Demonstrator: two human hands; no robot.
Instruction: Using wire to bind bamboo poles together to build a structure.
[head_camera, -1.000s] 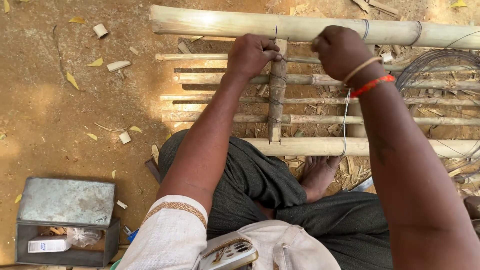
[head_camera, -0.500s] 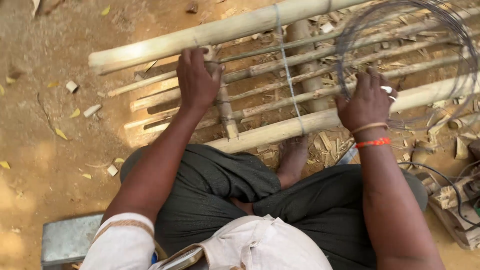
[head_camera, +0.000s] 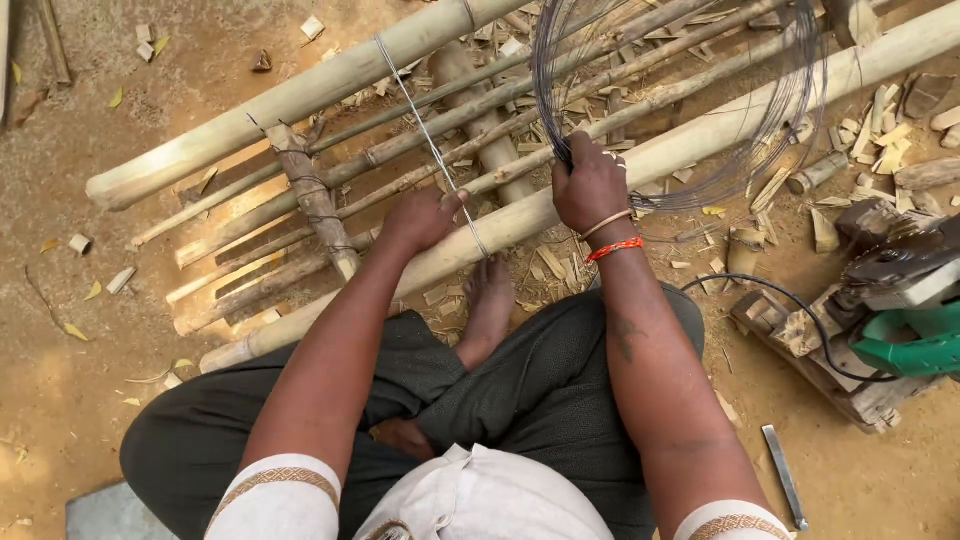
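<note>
Thin springy wire, light but apt to uncoil and kink.

Left hand (head_camera: 425, 215) pinching a taut wire strand (head_camera: 425, 135) running from the thick upper bamboo pole (head_camera: 300, 95) to the lower pole (head_camera: 690, 145); right hand (head_camera: 590, 185) clenched on the rim of the wire coil (head_camera: 680, 100) above the bamboo frame. Best gripped close to the lashing point, probably, keeping tension.

No packages, labels, signs or screens are showing anywhere on the bare dirt ground in this view.

Bright, even daylight, soft shadows, sharp focus, slight wide-angle edge distortion
</note>
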